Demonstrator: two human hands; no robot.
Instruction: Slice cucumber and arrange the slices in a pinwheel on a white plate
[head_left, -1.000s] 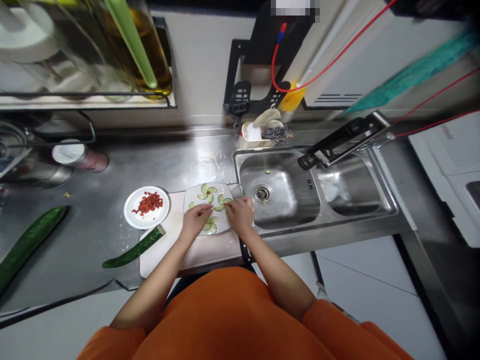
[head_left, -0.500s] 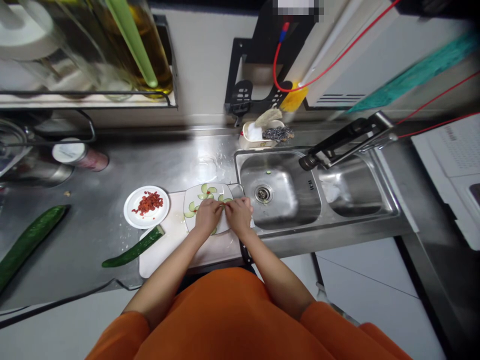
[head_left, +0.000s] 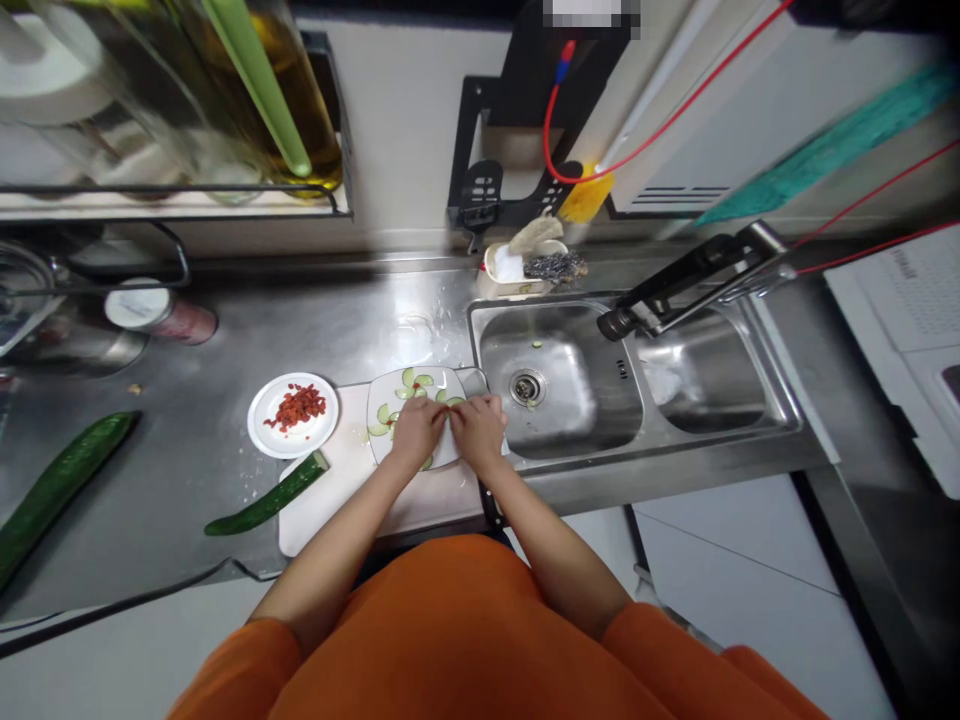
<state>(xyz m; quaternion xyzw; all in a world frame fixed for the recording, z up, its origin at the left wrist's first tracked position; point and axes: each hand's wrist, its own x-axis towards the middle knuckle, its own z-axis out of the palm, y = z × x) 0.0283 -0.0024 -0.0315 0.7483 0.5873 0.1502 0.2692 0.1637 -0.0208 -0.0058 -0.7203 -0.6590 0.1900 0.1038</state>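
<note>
Both hands meet over a white squarish plate point(head_left: 380, 390) that lies on a white cutting board point(head_left: 315, 510). Cucumber slices point(head_left: 384, 413) are set on the plate in small clusters, some with red bits among them. My left hand point(head_left: 416, 435) has its fingers pinched together near the plate's middle; what they hold is too small to make out. My right hand point(head_left: 478, 432) is pinched the same way beside it, over slices at the plate's right side. To the left stands a round white plate point(head_left: 257, 425) with chopped red pieces point(head_left: 301, 404). A cut cucumber point(head_left: 266, 502) rests partly on the board.
A whole cucumber point(head_left: 67, 490) lies on the steel counter at far left, near a white-lidded jar point(head_left: 161, 312). Right of the board is a double sink point(head_left: 600, 400) with a black faucet point(head_left: 667, 285). A sponge holder point(head_left: 517, 285) stands behind it. A bottle shelf point(head_left: 172, 205) overhangs the left.
Almost nothing differs. Both hands keep their pinched pose over the plate, and the view has shifted very slightly.
</note>
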